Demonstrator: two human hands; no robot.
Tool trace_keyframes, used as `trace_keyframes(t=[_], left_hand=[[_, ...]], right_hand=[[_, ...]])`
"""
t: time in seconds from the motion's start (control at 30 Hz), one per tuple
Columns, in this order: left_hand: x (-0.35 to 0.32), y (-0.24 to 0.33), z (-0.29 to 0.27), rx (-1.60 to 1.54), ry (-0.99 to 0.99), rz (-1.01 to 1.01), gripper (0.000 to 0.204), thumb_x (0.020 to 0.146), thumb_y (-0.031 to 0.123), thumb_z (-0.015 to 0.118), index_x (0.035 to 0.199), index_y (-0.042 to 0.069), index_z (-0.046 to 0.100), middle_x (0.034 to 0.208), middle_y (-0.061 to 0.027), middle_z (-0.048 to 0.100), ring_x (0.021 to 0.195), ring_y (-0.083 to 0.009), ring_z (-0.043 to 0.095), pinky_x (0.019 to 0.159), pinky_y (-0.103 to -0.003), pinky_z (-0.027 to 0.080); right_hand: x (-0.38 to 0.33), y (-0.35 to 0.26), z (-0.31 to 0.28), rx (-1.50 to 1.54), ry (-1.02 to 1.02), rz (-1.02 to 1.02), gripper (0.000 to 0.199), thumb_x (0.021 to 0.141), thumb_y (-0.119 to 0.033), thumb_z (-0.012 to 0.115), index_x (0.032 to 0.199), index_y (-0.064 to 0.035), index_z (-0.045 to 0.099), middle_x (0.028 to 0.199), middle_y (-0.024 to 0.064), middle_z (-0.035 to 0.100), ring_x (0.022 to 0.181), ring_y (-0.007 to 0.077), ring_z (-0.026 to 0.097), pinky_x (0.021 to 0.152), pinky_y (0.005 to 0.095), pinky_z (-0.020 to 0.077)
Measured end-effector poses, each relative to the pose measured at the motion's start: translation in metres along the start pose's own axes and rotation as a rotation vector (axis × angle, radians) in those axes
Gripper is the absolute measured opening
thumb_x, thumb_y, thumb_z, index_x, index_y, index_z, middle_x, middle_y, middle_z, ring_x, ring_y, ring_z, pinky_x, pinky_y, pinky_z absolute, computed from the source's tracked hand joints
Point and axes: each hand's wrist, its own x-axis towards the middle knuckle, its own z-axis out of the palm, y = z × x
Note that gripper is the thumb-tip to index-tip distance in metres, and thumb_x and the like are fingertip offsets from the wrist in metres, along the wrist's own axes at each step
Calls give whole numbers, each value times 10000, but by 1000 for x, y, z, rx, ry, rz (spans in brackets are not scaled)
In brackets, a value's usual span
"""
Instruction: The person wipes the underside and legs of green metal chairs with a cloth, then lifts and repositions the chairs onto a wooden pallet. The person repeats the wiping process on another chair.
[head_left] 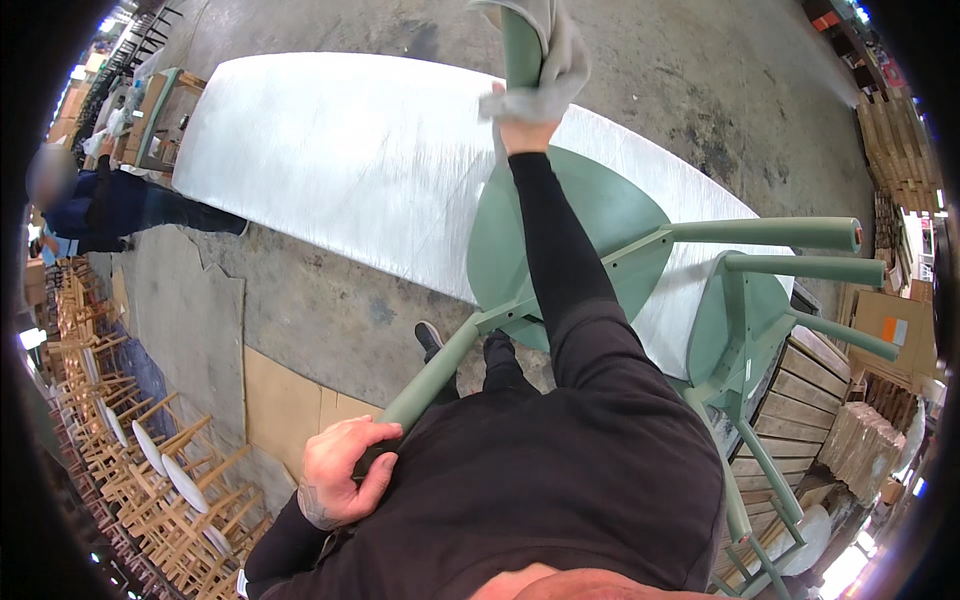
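Note:
A sage-green chair [490, 225] lies tipped over on the long, pale-covered table [330, 160] in front of me, its underside and legs showing. My left hand [345, 470] is wrapped round the end of one chair leg [430, 385], close to my body. Stretched far forward, my right hand [530, 130] grips a grey cloth [565, 70] bunched round another green leg [520, 50]; the cloth covers most of the fingers. A third leg [760, 231] points off to the right.
A second green chair [705, 320] rests tipped over at my right, beside a slatted wooden pallet [800, 405]. Another person [110, 210] stands at the far left near the table's end. Many light wooden chair frames [150, 480] crowd the left floor. Cardboard [290, 395] covers some concrete.

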Motion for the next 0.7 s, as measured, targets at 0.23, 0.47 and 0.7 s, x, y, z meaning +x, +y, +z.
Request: trace_keyframes(t=[0.23, 0.47, 0.7], left_hand=[[-9, -1, 6, -48, 37, -29, 268, 815, 17, 721, 1082, 8, 693, 955, -140, 745, 856, -314, 732, 791, -386, 574], [-4, 2, 4, 14, -30, -69, 247, 838, 30, 689, 1084, 7, 694, 938, -134, 755, 875, -337, 739, 881, -436, 572], [7, 15, -1, -9, -6, -82, 255, 852, 27, 678, 1102, -26, 685, 981, -152, 764, 927, -311, 748, 925, -422, 558]], right_hand=[[-10, 29, -27, -36, -545, 279, 716, 735, -319, 892, 1336, -102, 567, 1189, 141, 699, 1062, 329, 688, 916, 390, 554], [82, -91, -50, 569, -207, -91, 607, 799, -197, 835, 1304, -62, 527, 1173, 107, 685, 966, 279, 722, 786, 374, 574], [15, 7, -39, 151, -221, 104, 638, 813, -347, 808, 1346, -101, 557, 1248, 166, 670, 1052, 385, 672, 831, 443, 551]])
